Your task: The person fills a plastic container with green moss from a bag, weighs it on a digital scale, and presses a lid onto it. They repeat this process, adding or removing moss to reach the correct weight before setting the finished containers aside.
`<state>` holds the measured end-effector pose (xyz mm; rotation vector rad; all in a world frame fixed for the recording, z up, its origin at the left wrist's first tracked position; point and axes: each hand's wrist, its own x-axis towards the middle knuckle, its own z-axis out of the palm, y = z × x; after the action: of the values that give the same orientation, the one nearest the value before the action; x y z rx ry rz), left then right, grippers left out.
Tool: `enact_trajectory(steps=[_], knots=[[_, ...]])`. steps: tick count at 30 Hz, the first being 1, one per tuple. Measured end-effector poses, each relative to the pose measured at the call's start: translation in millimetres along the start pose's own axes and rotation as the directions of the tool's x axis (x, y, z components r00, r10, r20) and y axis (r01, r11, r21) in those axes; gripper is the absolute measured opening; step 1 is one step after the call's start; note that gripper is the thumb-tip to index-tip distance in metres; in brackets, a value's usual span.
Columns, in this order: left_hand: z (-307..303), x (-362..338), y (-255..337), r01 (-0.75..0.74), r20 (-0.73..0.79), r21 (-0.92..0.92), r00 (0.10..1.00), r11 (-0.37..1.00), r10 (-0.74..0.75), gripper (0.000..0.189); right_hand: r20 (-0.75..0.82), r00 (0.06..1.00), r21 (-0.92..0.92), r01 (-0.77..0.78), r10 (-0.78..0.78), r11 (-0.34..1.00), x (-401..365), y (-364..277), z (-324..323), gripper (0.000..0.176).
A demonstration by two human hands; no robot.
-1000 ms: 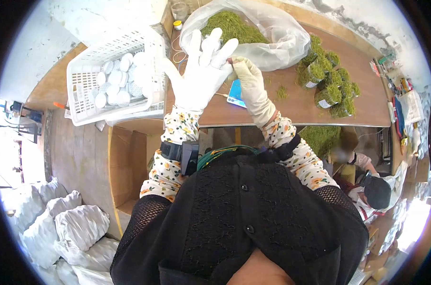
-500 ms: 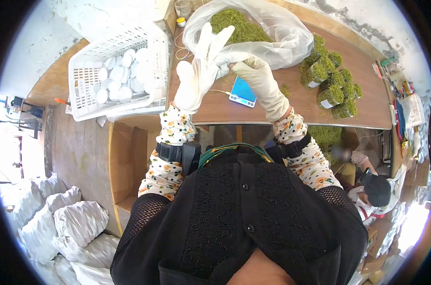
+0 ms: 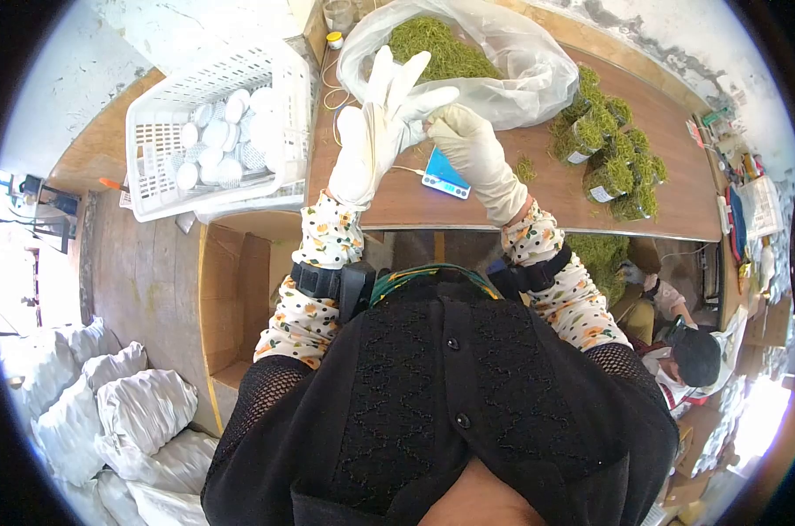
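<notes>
Legend, left to right: a white basket (image 3: pixel 165 167) of lids sat at the table's end. The left hand (image 3: pixel 375 131) was held up in its white glove (image 3: pixel 355 175), fingers splayed and gripping nothing. The right hand (image 3: pixel 472 151) pinched that glove's fingertip above a blue scale (image 3: pixel 447 174) — a bag of green leaves (image 3: pixel 524 74) lay beyond.
</notes>
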<state>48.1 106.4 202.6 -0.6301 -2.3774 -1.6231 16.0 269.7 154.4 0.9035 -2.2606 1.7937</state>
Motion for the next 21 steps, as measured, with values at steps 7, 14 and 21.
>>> enact_trajectory(steps=[7,14,21], knots=[[13.6,-12.4,-17.5,-0.097,-0.105,-0.994,0.975,0.053,-0.194,0.067,-0.113,0.88,0.649,-0.286,0.462,0.705,-5.7,16.3,12.9,0.006],[10.0,-11.9,-26.0,-0.003,-0.256,0.587,0.948,0.81,0.19,0.066,-0.13,0.892,0.526,-0.307,0.432,0.793,-10.2,16.5,17.8,0.009],[-2.8,2.5,-35.4,-0.404,-0.405,-0.91,0.827,0.09,-0.389,0.063,-0.105,0.993,0.123,0.064,-0.051,0.99,-15.0,-10.3,32.7,0.012]])
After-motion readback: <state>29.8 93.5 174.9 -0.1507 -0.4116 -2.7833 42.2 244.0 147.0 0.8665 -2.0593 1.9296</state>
